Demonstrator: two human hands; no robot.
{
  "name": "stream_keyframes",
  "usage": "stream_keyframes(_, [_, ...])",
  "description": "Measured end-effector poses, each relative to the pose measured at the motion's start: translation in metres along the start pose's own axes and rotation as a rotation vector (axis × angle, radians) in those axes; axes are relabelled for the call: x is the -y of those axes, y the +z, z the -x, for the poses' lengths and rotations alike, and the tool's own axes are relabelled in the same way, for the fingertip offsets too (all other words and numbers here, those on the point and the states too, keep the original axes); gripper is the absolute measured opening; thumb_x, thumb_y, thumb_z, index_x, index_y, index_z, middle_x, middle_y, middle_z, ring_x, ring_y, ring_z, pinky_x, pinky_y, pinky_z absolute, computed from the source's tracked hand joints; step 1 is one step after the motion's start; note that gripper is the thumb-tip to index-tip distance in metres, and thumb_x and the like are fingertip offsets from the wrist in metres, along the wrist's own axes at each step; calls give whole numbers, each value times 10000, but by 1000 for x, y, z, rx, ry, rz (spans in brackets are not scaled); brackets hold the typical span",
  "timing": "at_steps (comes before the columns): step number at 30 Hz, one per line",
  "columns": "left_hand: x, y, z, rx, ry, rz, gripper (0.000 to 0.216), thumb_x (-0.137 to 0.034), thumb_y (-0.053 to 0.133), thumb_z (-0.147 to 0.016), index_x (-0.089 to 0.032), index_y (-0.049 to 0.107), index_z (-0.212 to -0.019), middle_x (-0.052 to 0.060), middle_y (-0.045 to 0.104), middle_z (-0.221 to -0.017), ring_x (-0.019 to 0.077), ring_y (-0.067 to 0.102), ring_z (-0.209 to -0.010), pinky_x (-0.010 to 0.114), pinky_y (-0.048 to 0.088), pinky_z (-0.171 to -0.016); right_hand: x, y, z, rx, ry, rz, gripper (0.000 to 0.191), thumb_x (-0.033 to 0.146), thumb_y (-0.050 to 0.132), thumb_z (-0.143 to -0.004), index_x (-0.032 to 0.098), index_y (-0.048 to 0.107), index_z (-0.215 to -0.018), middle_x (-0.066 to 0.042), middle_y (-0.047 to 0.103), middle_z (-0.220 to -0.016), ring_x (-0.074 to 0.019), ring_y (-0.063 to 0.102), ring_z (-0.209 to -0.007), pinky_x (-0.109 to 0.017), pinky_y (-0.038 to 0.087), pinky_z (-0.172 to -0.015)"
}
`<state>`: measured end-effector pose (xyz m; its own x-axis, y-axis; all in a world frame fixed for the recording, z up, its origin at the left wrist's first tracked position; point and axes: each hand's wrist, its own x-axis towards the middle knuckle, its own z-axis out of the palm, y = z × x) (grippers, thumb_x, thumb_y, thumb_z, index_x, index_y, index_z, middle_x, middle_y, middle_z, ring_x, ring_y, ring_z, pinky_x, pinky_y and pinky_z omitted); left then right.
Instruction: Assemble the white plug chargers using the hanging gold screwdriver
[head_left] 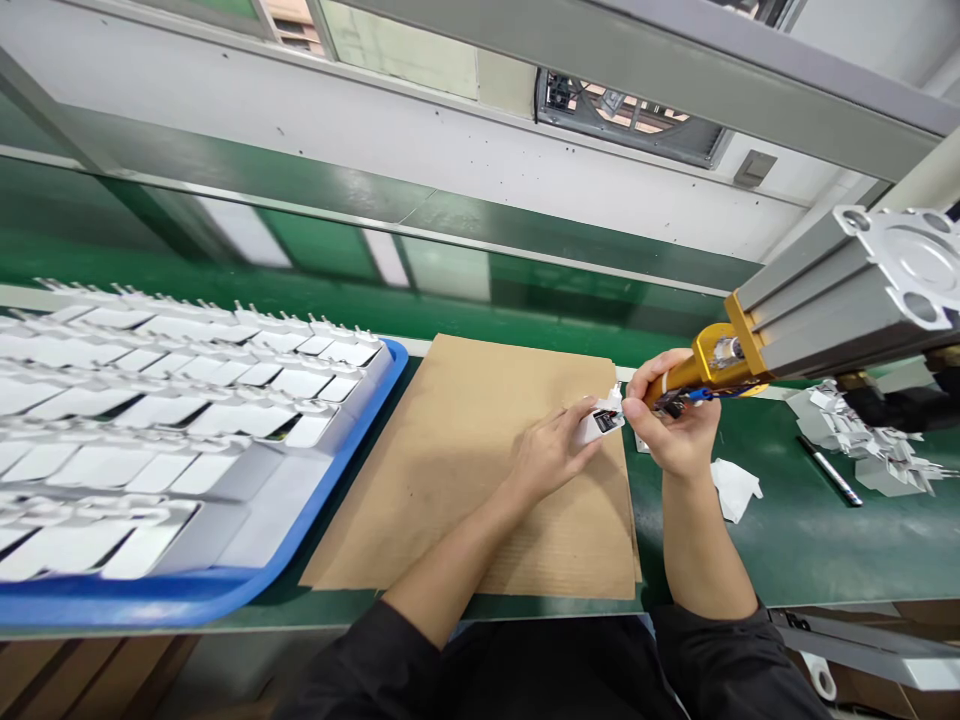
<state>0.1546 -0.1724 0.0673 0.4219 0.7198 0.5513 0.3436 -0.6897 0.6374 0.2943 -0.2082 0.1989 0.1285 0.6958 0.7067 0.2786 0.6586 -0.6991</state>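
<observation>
My left hand (551, 450) is closed on a small white plug adapter housing (596, 424), pinched between thumb and fingers. A black panel shows on the housing's side, and white prongs or a tab stand up at its upper end. Close beside it on the right, my right hand (682, 435) is closed around the gold-coloured front end (705, 358) of a tool with a thick grey cylinder body (832, 290). A small black part and a blue wire show by the palm. The tool's tip is partly hidden by my fingers.
Brown cardboard (465, 470) lies on the green bench (787, 560). A blue-rimmed tray (300, 545) with rows of white adapter housings (225, 400) stands left. On the right are a white scrap (736, 489), a marker (829, 471) and piled white parts (862, 440).
</observation>
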Motion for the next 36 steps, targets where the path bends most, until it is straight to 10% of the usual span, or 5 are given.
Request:
stream_keyframes(17, [-9, 20, -1, 44, -420, 660, 524, -176, 741, -819, -217, 512, -1288, 125, 715, -1297, 261, 729, -1139, 345, 642, -774, 1, 3, 2, 8, -39, -30, 338, 296, 829, -801, 298, 600, -1051, 45, 607, -743, -142, 582, -611, -273, 460, -480])
stream_keyframes(36, [-23, 33, -3, -60, -412, 981, 605, -144, 779, -795, -234, 443, -1290, 100, 716, -1234, 228, 749, -1082, 387, 619, -938, 16, 23, 2, 29, -41, -91, 340, 397, 827, -828, 328, 566, -1035, 46, 574, -756, -158, 578, -615, -321, 521, -539])
